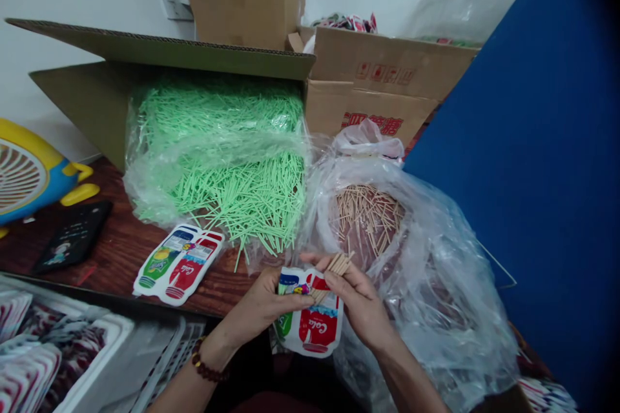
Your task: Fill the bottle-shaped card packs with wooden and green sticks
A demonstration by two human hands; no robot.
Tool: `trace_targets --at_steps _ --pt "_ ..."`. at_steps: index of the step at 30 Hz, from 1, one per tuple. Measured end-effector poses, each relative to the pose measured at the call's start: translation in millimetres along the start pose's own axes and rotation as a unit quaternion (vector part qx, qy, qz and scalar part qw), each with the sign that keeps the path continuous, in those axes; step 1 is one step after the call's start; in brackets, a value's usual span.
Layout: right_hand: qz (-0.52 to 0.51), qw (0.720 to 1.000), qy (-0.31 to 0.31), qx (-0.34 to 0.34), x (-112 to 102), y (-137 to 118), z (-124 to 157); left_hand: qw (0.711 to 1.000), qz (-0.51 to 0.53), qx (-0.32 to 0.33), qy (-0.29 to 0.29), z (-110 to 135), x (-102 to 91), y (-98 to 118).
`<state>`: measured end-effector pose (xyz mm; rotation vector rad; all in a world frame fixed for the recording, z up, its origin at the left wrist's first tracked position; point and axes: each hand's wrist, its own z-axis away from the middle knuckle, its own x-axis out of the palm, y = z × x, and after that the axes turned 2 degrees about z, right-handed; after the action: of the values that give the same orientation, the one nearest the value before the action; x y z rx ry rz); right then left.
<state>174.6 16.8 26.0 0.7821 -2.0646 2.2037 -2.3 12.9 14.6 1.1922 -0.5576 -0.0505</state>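
My left hand (271, 302) is closed on the left edge of a bottle-shaped cola packet (320, 329), printed in red, green and white. Its thumb presses near a few tan straw-like sticks (318, 295) at the packet's upper part. Pinched between the thumb and fingers of my right hand (361, 303) is a small bundle of the same thin sticks (340, 264), at the packet's upper right. More tan sticks (371, 216) lie in an open clear plastic bag (436, 239) just beyond my right hand. Similar packets (179, 264) lie on the table to the left.
A cardboard box (159, 48) on its side spills thin green sticks (247, 187) from a clear bag. Further left are a black phone-like object (72, 235) and a yellow-blue fan (33, 174). A white crate (104, 342) holds packets. A blue panel (527, 161) stands right.
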Motion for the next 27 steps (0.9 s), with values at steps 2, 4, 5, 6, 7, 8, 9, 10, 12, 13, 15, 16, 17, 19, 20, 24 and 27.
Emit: trace_targets --at_steps 2,4,5,6,7,8,9,10,12,13,15,16,17,19,20,24,27 --pt "-0.008 1.0 0.006 -0.021 -3.9 -4.1 -3.0 1.0 -0.014 -0.005 -0.012 -1.0 0.6 1.4" --pt "0.023 0.998 0.027 -0.055 -6.6 -8.8 -5.3 1.0 -0.023 -0.011 -0.019 -2.4 1.2 2.4" --pt "0.064 0.995 0.032 -0.063 -7.6 -10.8 -5.7 0.999 -0.025 -0.01 -0.017 -3.4 1.3 2.7" --pt "0.117 0.991 0.028 -0.063 -8.6 -12.5 -5.5 1.0 -0.026 -0.004 -0.011 -4.7 1.1 2.9" --pt "0.173 0.983 0.015 -0.056 -9.6 -13.8 -4.7 1.0 -0.028 0.007 -0.006 -6.1 0.8 3.1" --pt "0.226 0.973 -0.004 -0.05 -10.8 -14.5 -3.6 0.999 -0.031 0.019 -0.002 -7.5 0.2 3.3" --pt "0.268 0.962 -0.024 -0.048 -12.3 -14.8 -2.2 0.999 -0.035 0.03 -0.002 -8.8 -0.5 3.4" --pt "0.299 0.952 -0.044 -0.05 -14.3 -14.8 -0.9 0.998 -0.041 0.037 -0.005 -10.0 -1.2 3.4" --pt "0.326 0.941 -0.058 -0.071 -18.9 -13.9 1.3 0.998 -0.048 0.041 -0.015 -11.7 -2.5 3.4" --pt "0.328 0.94 -0.048 -0.086 -21.2 -13.3 2.1 0.998 -0.049 0.04 -0.016 -12.2 -2.9 3.4" --pt "0.324 0.939 -0.02 -0.116 -25.0 -12.5 3.0 0.998 -0.048 0.042 -0.011 -12.8 -3.1 3.7" --pt "0.323 0.938 -0.011 -0.128 -26.0 -12.5 3.1 0.998 -0.049 0.043 -0.01 -13.1 -2.8 4.0" --pt "0.323 0.937 -0.008 -0.134 -26.6 -12.9 2.9 0.998 -0.053 0.045 -0.012 -13.3 -2.3 4.3" --pt "0.327 0.936 -0.023 -0.127 -27.0 -15.8 1.6 0.996 -0.063 0.049 -0.026 -13.6 -0.9 4.9" --pt "0.327 0.937 -0.034 -0.119 -27.3 -18.1 0.3 0.996 -0.069 0.051 -0.033 -13.8 -0.1 5.0" --pt "0.3 0.949 -0.025 -0.095 -32.2 -27.3 -6.0 0.996 -0.068 0.059 -0.021 -14.5 0.7 3.4" --pt "0.223 0.974 0.027 -0.044 -34.0 -24.1 -6.6 0.996 -0.057 0.064 0.008 -15.8 -1.0 2.7"
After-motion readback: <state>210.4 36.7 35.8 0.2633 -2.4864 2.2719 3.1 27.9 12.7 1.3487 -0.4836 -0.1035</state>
